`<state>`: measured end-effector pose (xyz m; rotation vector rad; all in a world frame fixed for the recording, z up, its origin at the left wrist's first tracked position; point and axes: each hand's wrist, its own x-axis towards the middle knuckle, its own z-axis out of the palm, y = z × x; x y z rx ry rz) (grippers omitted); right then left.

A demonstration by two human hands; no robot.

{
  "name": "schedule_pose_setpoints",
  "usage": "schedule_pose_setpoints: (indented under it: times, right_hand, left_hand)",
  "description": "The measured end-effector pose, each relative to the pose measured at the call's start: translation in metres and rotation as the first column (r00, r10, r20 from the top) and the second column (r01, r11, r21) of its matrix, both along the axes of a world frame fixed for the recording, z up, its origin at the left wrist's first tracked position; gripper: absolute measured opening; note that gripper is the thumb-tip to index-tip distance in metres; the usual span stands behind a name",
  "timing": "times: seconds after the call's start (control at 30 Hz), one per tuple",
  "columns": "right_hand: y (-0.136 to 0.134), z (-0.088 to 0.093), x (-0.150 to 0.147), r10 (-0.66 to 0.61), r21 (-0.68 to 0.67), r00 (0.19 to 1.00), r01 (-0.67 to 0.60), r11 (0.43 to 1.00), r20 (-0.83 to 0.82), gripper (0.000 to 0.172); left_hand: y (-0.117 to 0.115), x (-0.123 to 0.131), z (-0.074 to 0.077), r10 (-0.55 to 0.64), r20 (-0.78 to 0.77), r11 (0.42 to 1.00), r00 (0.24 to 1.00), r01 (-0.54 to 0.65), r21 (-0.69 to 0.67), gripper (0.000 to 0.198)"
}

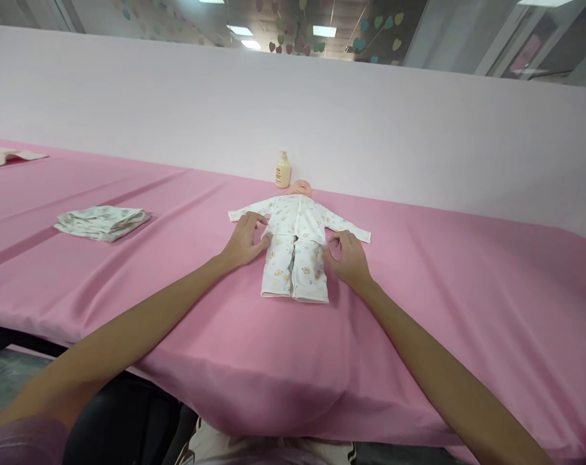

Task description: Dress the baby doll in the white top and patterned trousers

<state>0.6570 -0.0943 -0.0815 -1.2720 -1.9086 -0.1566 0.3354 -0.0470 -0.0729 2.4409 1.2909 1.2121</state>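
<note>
A baby doll (300, 188) lies on its back, head toward the wall, in a white patterned long-sleeved top (297, 215) with both sleeves spread out. Matching white trousers (277, 266) cover its legs, which point toward me. At the left side of its waist is my left hand (247, 240), fingers apart and slightly curled, thumb by the top's lower edge. My right hand (348, 258) is on the other side, its fingers loosely bent and apart beside the trousers' upper edge. Neither hand visibly grips the cloth.
Pink cloth (142, 271) covers the table. A cream pump bottle (283, 170) stands behind the doll's head, near the white wall (293, 110). Folded patterned cloth (103, 223) lies to the left, and a pale pink cloth (6, 155) at the far left edge.
</note>
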Motion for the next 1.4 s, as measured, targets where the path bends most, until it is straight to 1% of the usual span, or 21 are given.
schedule_pose_setpoints:
  times: [0.07,0.13,0.2,0.27,0.37,0.5,0.53,0.6,0.67,0.73,0.77,0.83,0.87,0.93,1.0,1.07,1.13,1.2,1.3,1.33,1.4]
  right_hand:
    - [0.001,0.005,-0.011,0.019,0.041,0.998,-0.016,0.999,-0.062,0.020]
    - [0.005,0.010,-0.025,0.002,0.036,0.996,0.001,0.999,-0.087,0.028]
    - [0.012,0.014,-0.041,-0.027,0.012,0.998,0.027,1.000,-0.051,0.035]
    - [0.021,0.017,-0.056,-0.048,-0.008,0.998,0.049,0.999,0.041,0.038]
    - [0.033,0.019,-0.071,-0.103,-0.025,0.979,0.109,0.994,0.174,0.032]
    - [0.040,0.022,-0.073,-0.119,0.006,0.952,0.122,0.993,0.281,0.005]
    - [0.040,0.025,-0.071,-0.111,0.033,0.955,0.106,0.994,0.275,0.010]
    - [0.040,0.033,-0.064,-0.092,0.071,0.981,0.081,0.994,0.169,0.020]
    - [0.041,0.044,-0.057,-0.065,0.060,0.997,0.068,0.996,-0.047,0.022]
    - [0.042,0.054,-0.051,-0.031,0.025,0.970,0.038,0.999,-0.243,0.021]
    - [0.043,0.058,-0.049,-0.012,0.014,0.954,0.017,1.000,-0.300,0.021]
    - [0.043,0.061,-0.047,0.039,0.003,0.946,-0.040,0.999,-0.323,0.020]
    - [0.043,0.060,-0.047,0.076,-0.006,0.954,-0.081,0.997,-0.289,0.019]
    - [0.040,0.054,-0.049,0.164,-0.039,0.974,-0.172,0.984,-0.158,0.017]
    - [0.035,0.045,-0.049,0.237,-0.078,0.971,-0.235,0.969,0.012,0.016]
    - [0.030,0.038,-0.045,0.267,-0.082,0.954,-0.258,0.963,0.137,0.019]
    - [0.029,0.034,-0.036,0.268,-0.054,0.947,-0.262,0.964,0.179,0.021]
    - [0.037,0.035,-0.019,0.231,-0.020,0.959,-0.231,0.973,0.162,0.022]
    - [0.063,0.038,0.021,0.089,-0.022,0.988,-0.087,0.996,0.126,0.025]
    - [0.074,0.037,0.038,0.037,-0.049,0.991,-0.031,0.998,0.130,0.030]
    - [0.094,0.031,0.072,-0.073,-0.143,0.990,0.090,0.986,0.122,0.049]
  left_hand:
    - [-0.003,0.006,0.003,-0.079,0.007,0.995,0.997,0.078,0.055,0.033]
    - [-0.001,0.014,0.006,-0.160,0.007,0.984,0.987,0.159,0.076,0.034]
    - [0.005,0.024,0.007,-0.210,0.048,0.977,0.976,0.208,0.052,0.034]
    - [0.016,0.035,0.008,-0.207,0.106,0.978,0.973,0.209,-0.003,0.033]
    - [0.033,0.048,0.013,-0.168,0.080,0.983,0.982,0.174,-0.066,0.024]
    - [0.044,0.057,0.020,-0.165,-0.004,0.984,0.986,0.164,-0.064,0.014]
    - [0.044,0.057,0.020,-0.166,-0.017,0.984,0.986,0.164,-0.062,0.015]
    - [0.042,0.057,0.021,-0.171,-0.056,0.984,0.984,0.168,-0.061,0.018]
    - [0.039,0.058,0.021,-0.167,-0.101,0.985,0.981,0.163,-0.051,0.023]
    - [0.036,0.060,0.022,-0.149,-0.146,0.989,0.978,0.145,-0.038,0.028]
    - [0.034,0.063,0.023,-0.140,-0.167,0.990,0.976,0.136,-0.036,0.029]
    - [0.031,0.067,0.028,-0.154,-0.208,0.988,0.966,0.147,-0.046,0.029]
    - [0.030,0.068,0.031,-0.188,-0.220,0.982,0.957,0.179,-0.061,0.028]
    - [0.026,0.066,0.038,-0.316,-0.208,0.947,0.925,0.297,-0.118,0.026]
    - [0.022,0.055,0.044,-0.461,-0.137,0.879,0.877,0.431,-0.203,0.026]
    - [0.021,0.037,0.047,-0.529,-0.043,0.823,0.847,0.501,-0.267,0.029]
    - [0.024,0.014,0.046,-0.498,0.008,0.835,0.867,0.482,-0.264,0.033]
    - [0.036,-0.011,0.041,-0.390,-0.005,0.902,0.921,0.381,-0.202,0.035]
    - [0.068,-0.045,0.026,-0.153,-0.097,0.986,0.984,0.144,-0.089,0.037]
    - [0.081,-0.054,0.020,-0.083,-0.139,0.995,0.987,0.074,-0.074,0.041]
    - [0.105,-0.069,0.005,0.021,-0.216,0.995,0.976,-0.042,-0.090,0.055]
